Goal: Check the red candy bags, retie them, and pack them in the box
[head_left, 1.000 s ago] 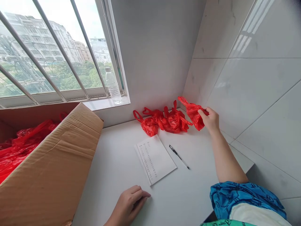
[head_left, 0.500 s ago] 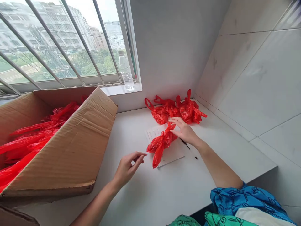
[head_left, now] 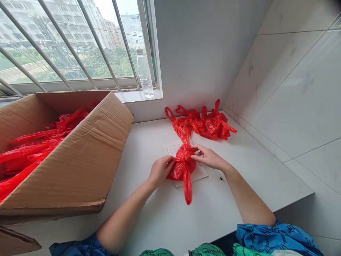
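A knotted red plastic bag (head_left: 182, 169) lies on a sheet of paper (head_left: 201, 173), with one handle loop pointing toward me and the other stretching away. My left hand (head_left: 161, 170) pinches the left side of the bag near its knot. From the right, my right hand (head_left: 210, 158) has its thumb and fingertips closed on the bag beside the knot. What the bag holds is hidden. Several more tied red bags (head_left: 213, 124) sit behind it against the wall, and the far loop touches the nearest of them.
On the left stands a large open cardboard box (head_left: 71, 156) with many red bags inside. A water bottle (head_left: 145, 76) is upright on the sill of the barred window. A small black pen cap (head_left: 221, 178) lies right of the paper on the white table (head_left: 149, 217).
Both hands have come to the bag's knot, the left moving up and right. The bag has turned, so its loops now run toward and away from me.
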Available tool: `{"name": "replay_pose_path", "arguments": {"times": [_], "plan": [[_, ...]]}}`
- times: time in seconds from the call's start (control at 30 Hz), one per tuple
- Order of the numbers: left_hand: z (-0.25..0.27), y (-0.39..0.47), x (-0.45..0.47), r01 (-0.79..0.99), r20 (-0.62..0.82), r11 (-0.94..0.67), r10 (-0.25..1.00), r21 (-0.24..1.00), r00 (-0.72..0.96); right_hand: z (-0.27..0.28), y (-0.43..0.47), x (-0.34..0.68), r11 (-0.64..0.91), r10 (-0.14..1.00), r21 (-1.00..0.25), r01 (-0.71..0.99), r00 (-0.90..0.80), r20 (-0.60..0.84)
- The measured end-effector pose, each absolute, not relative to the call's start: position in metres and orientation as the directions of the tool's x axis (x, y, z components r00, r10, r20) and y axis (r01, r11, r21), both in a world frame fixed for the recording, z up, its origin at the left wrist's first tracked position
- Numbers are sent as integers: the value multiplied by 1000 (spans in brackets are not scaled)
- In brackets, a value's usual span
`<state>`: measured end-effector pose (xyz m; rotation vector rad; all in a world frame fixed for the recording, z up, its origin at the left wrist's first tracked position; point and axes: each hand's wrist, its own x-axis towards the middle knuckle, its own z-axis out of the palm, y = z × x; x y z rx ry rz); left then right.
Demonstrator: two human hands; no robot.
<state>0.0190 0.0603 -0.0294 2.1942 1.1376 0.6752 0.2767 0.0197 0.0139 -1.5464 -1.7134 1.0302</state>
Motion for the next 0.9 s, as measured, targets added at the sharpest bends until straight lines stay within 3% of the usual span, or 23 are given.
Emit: {"name": "replay_pose_path", "arguments": {"times": [0.13,0.2,0.3,0.47,0.63,0.73,0.8,0.9], "plan": [[-30,65,18,241,108,-225,902,944,418,3,23,268,-142,969,-909,392,-131,-208],[-26,64,20,98,93,-156,881,983,463,-3,23,255,-111,967,-945,307,-185,-174],[-23,63,20,14,93,-119,835,993,542,-11,25,238,-28,990,-973,229,-126,-58],[-33,76,7,100,79,-143,879,985,471,-7,24,246,36,994,-940,340,-105,0],[-37,87,-3,291,85,-188,939,938,332,4,17,275,27,957,-844,535,-259,-133],[-27,76,3,311,171,-272,934,911,315,13,12,285,37,936,-804,593,-302,-179],[-19,63,11,317,281,-380,906,869,316,21,9,287,16,972,-779,627,-194,-136],[-14,42,26,394,384,-557,813,731,438,27,7,275,49,991,-728,684,59,123]]}}
